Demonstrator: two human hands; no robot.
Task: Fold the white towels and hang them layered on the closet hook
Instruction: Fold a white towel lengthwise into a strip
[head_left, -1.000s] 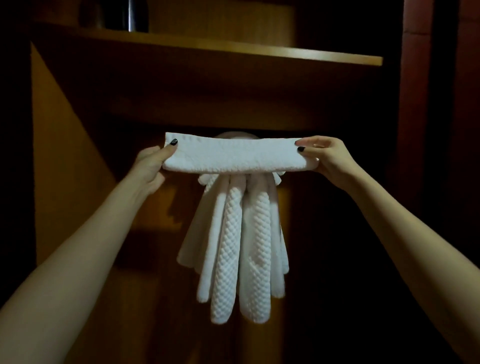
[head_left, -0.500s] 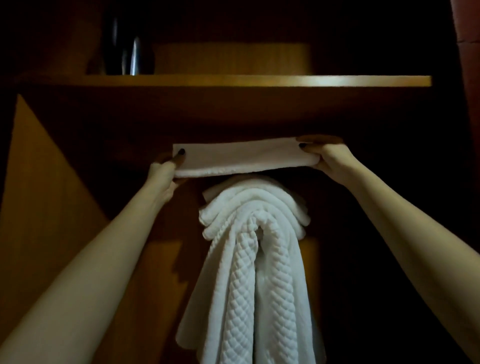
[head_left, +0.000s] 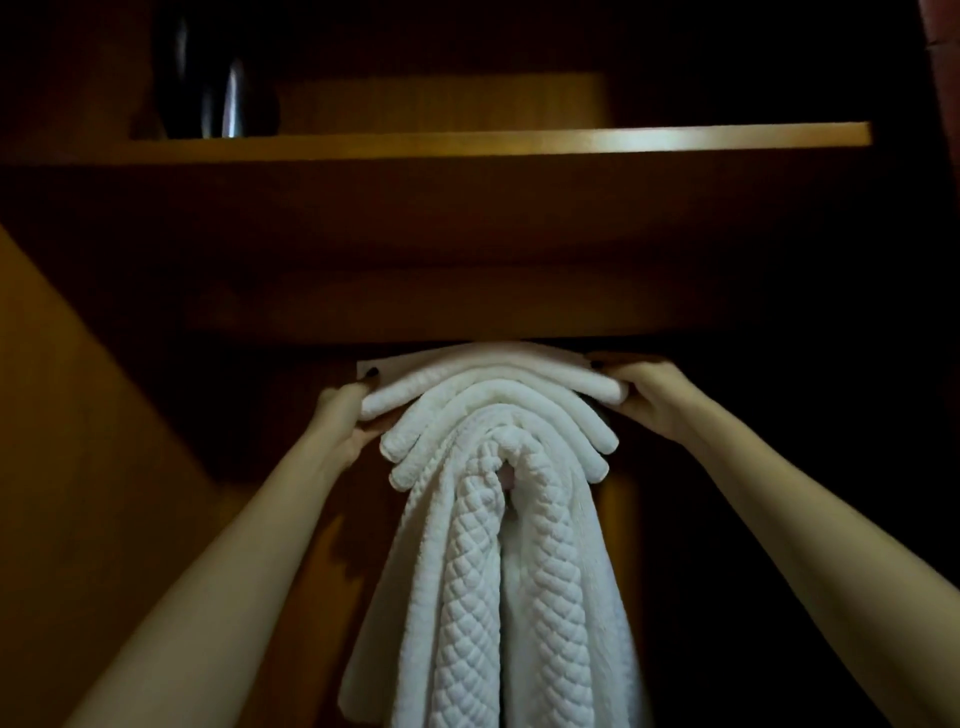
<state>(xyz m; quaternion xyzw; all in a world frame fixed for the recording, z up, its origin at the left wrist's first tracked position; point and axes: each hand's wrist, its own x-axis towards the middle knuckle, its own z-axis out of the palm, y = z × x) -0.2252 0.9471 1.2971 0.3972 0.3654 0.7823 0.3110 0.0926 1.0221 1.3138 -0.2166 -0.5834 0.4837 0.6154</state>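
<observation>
A folded white towel (head_left: 483, 371) lies across the top of several white quilted towels (head_left: 498, 561) that hang layered from a hook inside the dark closet. The hook itself is hidden by the cloth. My left hand (head_left: 345, 415) grips the folded towel's left end, thumb on top. At its right end my right hand (head_left: 641, 392) grips it the same way. The folded towel bends down over the hanging pile and touches it in the middle.
A wooden shelf (head_left: 498, 140) runs across just above the towels, and a dark shiny vessel (head_left: 221, 88) stands on its left part. A wooden closet side wall (head_left: 78, 441) rises at the left. The right side is dark.
Both hands have lowered the folded towel from a flat stretch above the pile onto the hanging towels, where it now curves over them. The view has drawn closer and tilted upward.
</observation>
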